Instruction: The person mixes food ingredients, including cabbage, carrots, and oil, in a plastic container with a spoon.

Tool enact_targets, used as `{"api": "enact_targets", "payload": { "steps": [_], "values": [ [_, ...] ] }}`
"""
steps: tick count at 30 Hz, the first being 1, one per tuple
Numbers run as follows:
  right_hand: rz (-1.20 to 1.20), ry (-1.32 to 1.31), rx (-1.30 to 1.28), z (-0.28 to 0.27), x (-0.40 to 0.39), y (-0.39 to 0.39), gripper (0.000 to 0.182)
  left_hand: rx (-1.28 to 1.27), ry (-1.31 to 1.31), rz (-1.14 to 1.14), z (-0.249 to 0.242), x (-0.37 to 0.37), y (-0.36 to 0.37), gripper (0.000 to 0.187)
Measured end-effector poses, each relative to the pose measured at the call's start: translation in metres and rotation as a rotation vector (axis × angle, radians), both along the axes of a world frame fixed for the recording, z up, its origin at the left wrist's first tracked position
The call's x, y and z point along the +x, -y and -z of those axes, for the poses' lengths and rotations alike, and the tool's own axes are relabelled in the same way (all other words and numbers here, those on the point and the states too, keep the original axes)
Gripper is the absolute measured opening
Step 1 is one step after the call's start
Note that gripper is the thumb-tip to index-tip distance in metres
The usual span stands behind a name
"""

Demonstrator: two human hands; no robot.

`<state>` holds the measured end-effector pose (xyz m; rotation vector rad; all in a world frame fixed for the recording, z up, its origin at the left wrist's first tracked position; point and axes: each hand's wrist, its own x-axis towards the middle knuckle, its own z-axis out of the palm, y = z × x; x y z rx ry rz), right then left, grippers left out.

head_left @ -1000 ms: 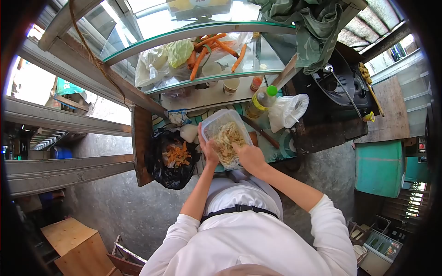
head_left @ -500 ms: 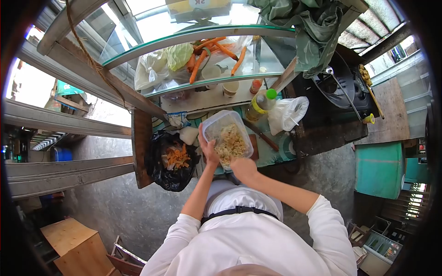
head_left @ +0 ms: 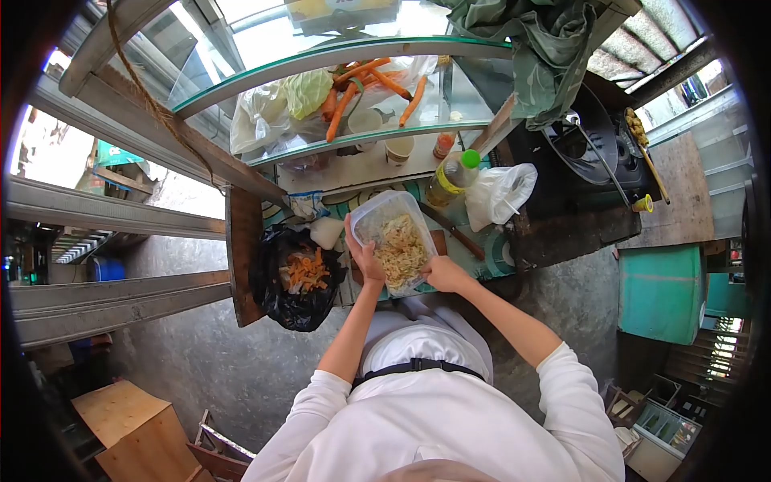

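Patterned counter (head_left: 498, 255), glass shelves (head_left: 353, 138), grey concrete floor (head_left: 201, 361)

We see a clear box (head_left: 393, 241) full of pale yellow shreds. Our sleeves (head_left: 562, 386) are white. The bag (head_left: 291, 301) beside us is black, with orange peels (head_left: 305, 271) in it. The carrots (head_left: 353, 88) on the glass shelf are orange, and the cabbage (head_left: 309, 90) is light green. The bottle (head_left: 452, 178) has yellow oil and a green cap. The tablecloth (head_left: 494, 255) is teal with white rings.
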<state>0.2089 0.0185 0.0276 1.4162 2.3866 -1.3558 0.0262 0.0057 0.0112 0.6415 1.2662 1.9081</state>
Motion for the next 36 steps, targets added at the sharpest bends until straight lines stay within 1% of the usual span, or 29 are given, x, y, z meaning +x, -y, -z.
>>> {"api": "enact_targets", "payload": {
  "steps": [3, 6, 9, 10, 11, 13, 14, 16, 18, 19, 21, 22, 24, 26, 27, 29, 32, 35, 36],
  "values": [
    [0.338, 0.045, -0.450, -0.046, -0.022, 0.005, 0.022, -0.024, -0.080, 0.046, 0.004, -0.007, 0.001, 0.074],
    [0.620, -0.176, -0.935, -0.033, -0.021, 0.008, 0.021, -0.057, -0.041, 0.025, 0.004, -0.012, 0.004, 0.074],
    [0.856, -0.313, -1.201, -0.030, -0.036, 0.019, 0.023, -0.037, 0.078, -0.034, 0.014, -0.007, 0.008, 0.074],
    [0.811, -0.334, -1.174, -0.011, -0.032, 0.019, 0.023, -0.024, 0.060, -0.029, 0.017, -0.011, 0.008, 0.074],
    [0.643, -0.338, -0.734, 0.008, -0.026, 0.022, 0.023, -0.012, 0.047, -0.019, 0.021, -0.013, 0.009, 0.074],
    [0.278, -0.303, 0.130, 0.015, -0.017, 0.026, 0.025, -0.008, 0.022, 0.006, 0.021, -0.011, 0.013, 0.075],
    [0.264, -0.224, 0.169, 0.016, -0.008, 0.023, 0.028, -0.010, 0.004, 0.014, 0.020, -0.012, 0.013, 0.075],
    [0.237, -0.064, 0.244, -0.053, -0.008, 0.006, 0.034, -0.004, -0.019, 0.025, 0.017, -0.014, 0.013, 0.076],
    [0.222, 0.041, 0.331, -0.081, -0.025, 0.006, 0.035, 0.011, -0.023, 0.041, 0.015, -0.011, 0.011, 0.078],
    [0.215, 0.092, 0.375, -0.085, -0.036, 0.007, 0.036, -0.013, -0.108, 0.040, 0.012, -0.008, 0.010, 0.078],
    [0.100, 0.213, 0.401, -0.065, -0.054, 0.031, 0.038, -0.060, -0.282, 0.030, 0.006, -0.004, 0.007, 0.078],
    [0.041, 0.270, 0.413, -0.056, -0.059, 0.044, 0.039, -0.045, -0.194, 0.034, 0.008, -0.010, 0.007, 0.077],
    [-0.070, 0.280, 0.411, -0.049, -0.035, 0.054, 0.041, -0.009, -0.050, 0.040, 0.011, -0.015, 0.004, 0.077],
    [-0.210, 0.319, 0.432, -0.062, -0.014, 0.042, 0.042, 0.019, 0.009, 0.024, 0.013, -0.014, 0.004, 0.077],
    [-0.158, 0.313, 0.484, -0.078, -0.018, 0.029, 0.041, 0.026, 0.015, 0.009, 0.014, -0.014, 0.008, 0.077],
    [-0.044, 0.306, 0.587, -0.101, -0.020, 0.009, 0.038, -0.015, -0.093, 0.029, 0.013, -0.015, 0.009, 0.077],
    [-0.015, 0.391, 0.617, -0.072, -0.028, 0.009, 0.033, -0.065, -0.205, -0.013, 0.003, -0.013, 0.003, 0.076],
    [-0.099, 0.398, 0.489, -0.043, -0.035, 0.050, 0.027, -0.032, -0.149, -0.033, 0.011, -0.011, -0.003, 0.075],
    [-0.113, 0.384, 0.463, -0.049, -0.034, 0.048, 0.025, -0.015, -0.112, -0.028, 0.016, -0.013, 0.000, 0.074]
  ]
}}
